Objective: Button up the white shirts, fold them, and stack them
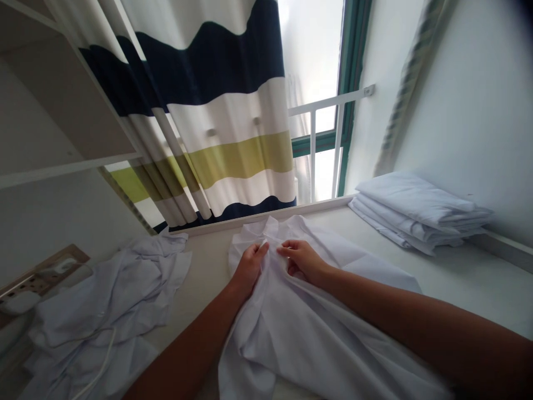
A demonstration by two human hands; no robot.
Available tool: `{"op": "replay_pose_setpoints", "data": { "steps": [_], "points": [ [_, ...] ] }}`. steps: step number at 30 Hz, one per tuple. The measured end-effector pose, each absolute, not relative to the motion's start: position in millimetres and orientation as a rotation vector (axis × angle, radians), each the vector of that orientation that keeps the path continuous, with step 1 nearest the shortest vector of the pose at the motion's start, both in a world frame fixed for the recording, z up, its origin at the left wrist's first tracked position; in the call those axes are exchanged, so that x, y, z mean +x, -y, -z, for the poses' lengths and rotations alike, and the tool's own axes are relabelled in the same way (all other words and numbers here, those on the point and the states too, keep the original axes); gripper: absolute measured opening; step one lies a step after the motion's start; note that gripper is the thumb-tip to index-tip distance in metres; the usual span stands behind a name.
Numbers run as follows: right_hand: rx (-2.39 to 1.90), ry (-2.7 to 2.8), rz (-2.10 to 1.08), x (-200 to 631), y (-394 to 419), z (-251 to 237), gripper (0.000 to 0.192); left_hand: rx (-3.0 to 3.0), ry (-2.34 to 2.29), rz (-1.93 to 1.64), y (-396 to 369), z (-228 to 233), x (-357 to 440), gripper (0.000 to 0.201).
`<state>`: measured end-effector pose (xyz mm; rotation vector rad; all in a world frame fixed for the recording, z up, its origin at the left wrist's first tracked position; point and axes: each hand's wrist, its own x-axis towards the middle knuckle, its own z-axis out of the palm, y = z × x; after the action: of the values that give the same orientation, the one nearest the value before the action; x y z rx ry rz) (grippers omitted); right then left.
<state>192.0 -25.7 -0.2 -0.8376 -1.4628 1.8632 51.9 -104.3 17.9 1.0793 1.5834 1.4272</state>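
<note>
I pinched the shirt near its collar with my left hand and right hand, flattening it beside the folded stack.

The shirt under the hands was plain white, as were the crumpled garment and the folded stack, while the curtain bore broad wavy bands of navy, white and olive-yellow beside a green window frame.

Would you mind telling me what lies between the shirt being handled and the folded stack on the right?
In the head view, only bare table separates the shirt from the folded stack.
</note>
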Motion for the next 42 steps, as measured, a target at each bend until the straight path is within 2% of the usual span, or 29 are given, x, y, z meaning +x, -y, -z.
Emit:
{"op": "replay_pose_setpoints", "data": {
  "steps": [5, 8, 12, 17, 22, 26, 36, 42],
  "points": [
    [-0.787, 1.32, -2.06, 203.4, 17.9, 21.1, 0.029, 0.901, -1.33, -1.478, 102.6, 4.3, 55.0, 0.046],
    [-0.735, 1.271, -2.166, 208.5, 14.8, 23.3, 0.03, 0.763, -1.173, -1.505, 103.4, 11.6, 49.9, 0.034],
    [-0.654, 1.191, -2.24, 209.2, 14.1, 25.4, 0.036, 0.837, -1.262, -1.514, 107.5, 14.5, 49.2, 0.021],
    [-0.615, 1.33, -1.899, 212.1, 17.5, 24.5, 0.047, 0.866, -1.533, -1.478, 113.9, 10.7, 53.9, 0.028],
    [-0.641, 1.625, -1.652, 216.2, 28.9, 22.6, 0.019, 1.025, -1.63, -1.359, 117.7, 9.5, 57.9, 0.034],
    [-0.633, 1.724, -1.608, 215.7, 36.3, 25.8, 0.015, 1.082, -1.634, -1.343, 116.1, 12.2, 59.2, 0.037],
    [-0.697, 1.678, -1.633, 209.5, 38.1, 22.2, 0.018, 1.053, -1.46, -1.367, 112.8, 15.2, 58.9, 0.024],
    [-0.718, 1.666, -1.676, 210.4, 34.0, 22.2, 0.018, 1.019, -1.48, -1.317, 109.3, 12.9, 56.2, 0.024]
  ]
}}
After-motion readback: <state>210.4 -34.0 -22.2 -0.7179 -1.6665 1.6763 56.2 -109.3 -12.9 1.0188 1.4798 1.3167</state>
